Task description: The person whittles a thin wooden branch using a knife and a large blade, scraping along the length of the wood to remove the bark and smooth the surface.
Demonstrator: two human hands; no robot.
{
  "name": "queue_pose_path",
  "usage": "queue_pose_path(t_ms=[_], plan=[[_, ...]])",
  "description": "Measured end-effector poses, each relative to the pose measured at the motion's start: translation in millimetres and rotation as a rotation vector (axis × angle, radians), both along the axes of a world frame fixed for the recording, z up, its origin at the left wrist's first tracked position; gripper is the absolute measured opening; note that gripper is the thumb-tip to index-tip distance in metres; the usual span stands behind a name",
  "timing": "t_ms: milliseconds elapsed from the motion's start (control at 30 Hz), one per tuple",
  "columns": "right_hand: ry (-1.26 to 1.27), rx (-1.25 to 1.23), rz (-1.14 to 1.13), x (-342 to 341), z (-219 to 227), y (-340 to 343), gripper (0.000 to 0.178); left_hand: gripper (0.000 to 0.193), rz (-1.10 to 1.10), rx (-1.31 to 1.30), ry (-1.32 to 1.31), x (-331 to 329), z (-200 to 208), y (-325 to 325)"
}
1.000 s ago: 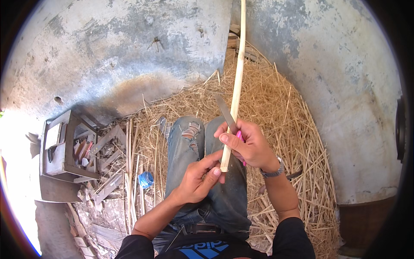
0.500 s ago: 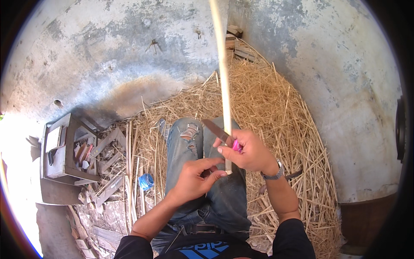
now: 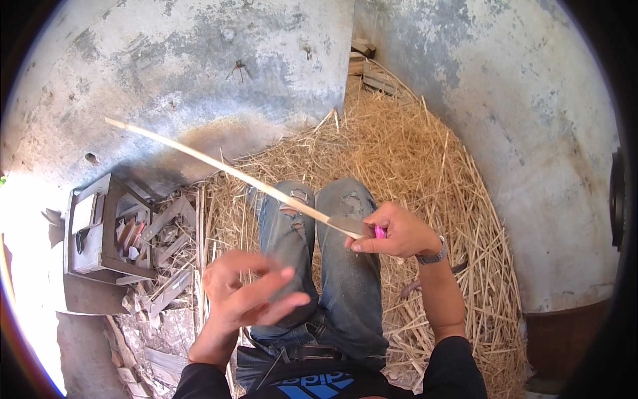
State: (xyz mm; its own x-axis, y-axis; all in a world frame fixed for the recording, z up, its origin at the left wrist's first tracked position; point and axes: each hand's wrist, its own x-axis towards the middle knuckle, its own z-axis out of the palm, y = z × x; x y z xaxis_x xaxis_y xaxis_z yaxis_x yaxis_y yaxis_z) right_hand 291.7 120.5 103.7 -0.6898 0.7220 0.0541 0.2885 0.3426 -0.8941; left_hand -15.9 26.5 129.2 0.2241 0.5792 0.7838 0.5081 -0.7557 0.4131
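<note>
Patchy walls (image 3: 199, 60), straw (image 3: 405, 153), pale strip (image 3: 238, 173)

L grip (image 3: 242, 291): fingers spread, blurred | R grip (image 3: 397, 231): closed, thumb ptg L

Head-worn fisheye view, facing down, close above the hands (image 3: 401, 232) and knees (image 3: 344, 195)

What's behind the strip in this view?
Behind the strip: wall at the far end, then straw, then jeans. Whatever sits directly behind its width is covered. The right hand and knife cover more at its near end.
</note>
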Motion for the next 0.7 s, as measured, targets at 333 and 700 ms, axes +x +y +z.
queue_pose_path(t_ms=[333,700], plan=[[0.171,-0.154,-0.207,29.1,-23.8,18.9,0.024,0.024,-0.031,-0.534,0.555,-27.3,-53.4,35.1],[0.904,-0.273,-0.963,-31.1,-95.3,2.8,0.025,0.024,-0.251,-0.953,-0.267,-1.2,-129.7,8.8]])
